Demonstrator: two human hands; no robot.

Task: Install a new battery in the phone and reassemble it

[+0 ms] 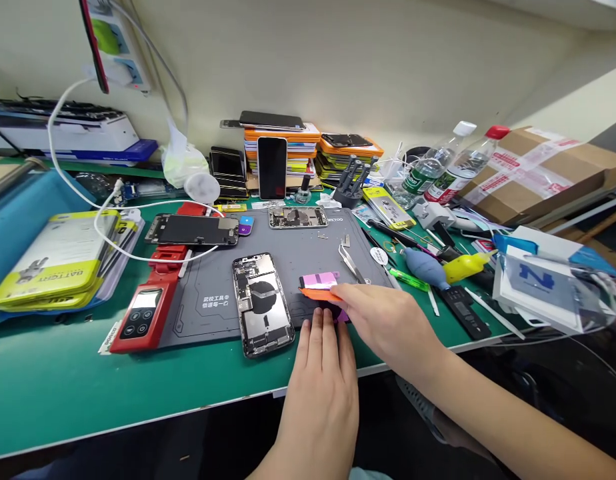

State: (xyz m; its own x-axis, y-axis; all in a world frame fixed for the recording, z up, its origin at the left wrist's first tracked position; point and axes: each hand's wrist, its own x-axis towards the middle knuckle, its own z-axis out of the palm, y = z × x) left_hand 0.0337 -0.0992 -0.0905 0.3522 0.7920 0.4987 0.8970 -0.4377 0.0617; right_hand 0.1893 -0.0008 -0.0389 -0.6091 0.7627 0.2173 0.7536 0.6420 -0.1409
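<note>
My right hand [393, 327] pinches a flat orange plastic piece [318, 293], like a scraper card. It lies along the near side of a black part with shiny pink-purple film [321, 279]; this looks like a phone battery with adhesive strips. My left hand [328, 380] rests with fingers stretched out and pressed flat at the part's near edge, which my fingers partly hide. Just left of it, an opened phone body [262, 303] shows its round black coil. Bent-tip tweezers [352, 262] sit on the grey mat [208, 283] beyond my right hand.
A red clamp device [143, 317] and a detached phone screen [198, 229] lie left, under a white cable. Another phone frame [298, 217] is at the mat's back. A blue blower [424, 267], yellow bottle [465, 267] and tools crowd the right. Yellow battery packs [53, 257] sit far left.
</note>
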